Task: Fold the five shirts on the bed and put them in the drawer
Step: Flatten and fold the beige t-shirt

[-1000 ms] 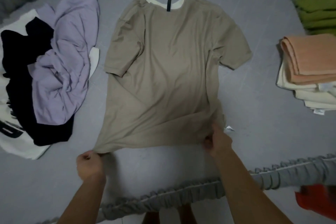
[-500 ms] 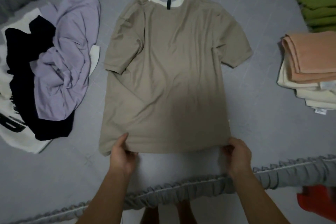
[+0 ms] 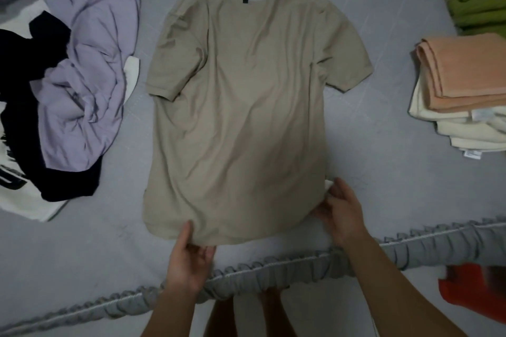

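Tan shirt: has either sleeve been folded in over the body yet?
No. The tan shirt lies flat on the bed with both short sleeves spread outward, while the left hand and right hand hold its hem.

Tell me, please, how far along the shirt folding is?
No folded shirt shows yet. In hand: the tan shirt lies flat on the bed, left hand and right hand at its hem. Left: the heaped lavender shirt and black shirt, then the unseen drawer.

Matt, softly creased tan cloth shirt [image 3: 241, 107] lies on a smooth grey fabric bedsheet [image 3: 369, 161] with ruffled edging.
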`<state>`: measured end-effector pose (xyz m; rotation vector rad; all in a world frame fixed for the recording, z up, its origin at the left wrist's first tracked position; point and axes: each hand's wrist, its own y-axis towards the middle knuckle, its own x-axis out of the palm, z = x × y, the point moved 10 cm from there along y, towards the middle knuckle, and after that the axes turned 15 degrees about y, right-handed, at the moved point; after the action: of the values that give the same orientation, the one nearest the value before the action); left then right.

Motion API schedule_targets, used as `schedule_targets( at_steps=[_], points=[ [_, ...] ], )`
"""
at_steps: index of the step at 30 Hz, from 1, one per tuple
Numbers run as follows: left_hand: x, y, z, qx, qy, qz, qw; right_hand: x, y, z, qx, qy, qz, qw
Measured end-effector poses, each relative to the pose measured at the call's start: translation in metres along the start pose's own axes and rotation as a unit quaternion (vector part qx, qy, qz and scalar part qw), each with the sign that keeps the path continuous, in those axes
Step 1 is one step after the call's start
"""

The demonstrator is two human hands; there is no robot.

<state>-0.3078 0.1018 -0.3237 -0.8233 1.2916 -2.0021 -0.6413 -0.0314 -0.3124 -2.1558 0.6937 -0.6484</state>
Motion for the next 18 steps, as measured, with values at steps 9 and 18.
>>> schedule_targets(
  at_steps=[9, 18],
  points=[
    [0.071, -0.009, -0.013, 0.008, 0.030, -0.045, 0.999, -0.016, -0.007, -0.025, -0.027, 0.094, 0.002, 0.995],
    [0.033, -0.011, -0.038, -0.009, -0.005, 0.002, 1.000, -0.080, -0.010, -0.009, -0.051, -0.124, 0.136, 0.982]
  ],
)
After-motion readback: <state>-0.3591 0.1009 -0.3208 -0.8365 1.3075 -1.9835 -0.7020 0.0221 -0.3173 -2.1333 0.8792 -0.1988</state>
